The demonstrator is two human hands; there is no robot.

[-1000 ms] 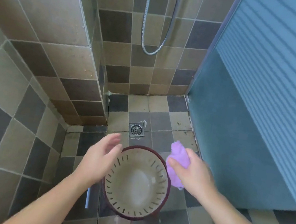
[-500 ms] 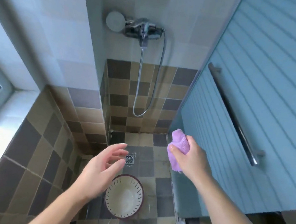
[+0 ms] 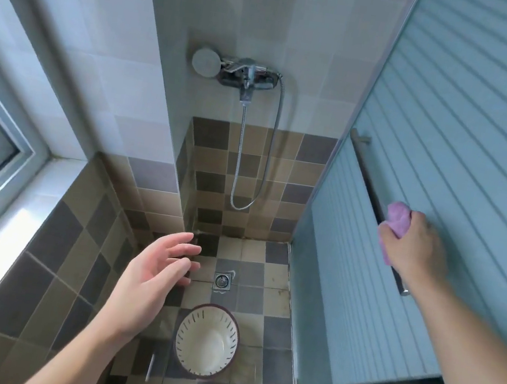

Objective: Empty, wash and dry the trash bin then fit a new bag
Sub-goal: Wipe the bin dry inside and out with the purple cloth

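Bin [image 3: 206, 342] is standing upright on the shower floor [image 3: 271, 329], lower centre, mouth up. My right hand [image 3: 413, 245] is clutching the purple cloth [image 3: 396, 219] against the door's handle bar [image 3: 367, 176], probably for hanging; my left hand [image 3: 145, 287] is hovering, fingers [image 3: 183, 242] relaxed and spread, grasping nothing.

The trash bin [image 3: 206, 340] at six o'clock is cream inside, marked with short dark slits in rings, and rimmed in dark maroon. The cloth [image 3: 396, 221] at three o'clock is lilac purple. The floor [image 3: 263, 295] and lower walls [image 3: 72, 250] carry a checker of tan, beige and dark grey-brown tiles; the upper wall tiles [image 3: 110, 39] at eleven o'clock are pale white-grey. The door [image 3: 467, 158] at two o'clock is light blue with fine diagonal ribbing. The shower mixer [image 3: 249, 77] and hose [image 3: 271, 148] at twelve o'clock are shiny chrome.
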